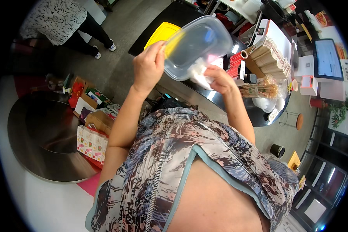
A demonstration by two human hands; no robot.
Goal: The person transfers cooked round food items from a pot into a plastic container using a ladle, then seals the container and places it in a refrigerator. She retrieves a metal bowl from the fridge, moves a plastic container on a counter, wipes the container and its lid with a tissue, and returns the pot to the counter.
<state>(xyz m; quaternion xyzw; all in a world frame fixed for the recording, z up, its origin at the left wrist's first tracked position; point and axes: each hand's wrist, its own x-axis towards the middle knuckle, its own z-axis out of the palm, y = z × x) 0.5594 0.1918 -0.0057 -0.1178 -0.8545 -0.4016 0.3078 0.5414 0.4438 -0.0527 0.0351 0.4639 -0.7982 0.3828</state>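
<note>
My left hand (151, 66) grips one end of a clear plastic container (200, 40), which is held up and tilted above a dark counter (174, 14). White tissue (199, 74) is bunched in my right hand (220, 79), against or just before the container's near edge; blur hides whether it touches. Behind the container lies a yellow plastic lid (159, 33) on the counter, partly seen through the clear wall.
To the right stand red boxed rolls (236, 65), a stack of paper bags (269, 58), bundled wooden sticks (258, 90) and a monitor (328, 59). A person (58, 23) stands at upper left. Boxes (92, 139) sit left, beside a round metal surface (46, 130).
</note>
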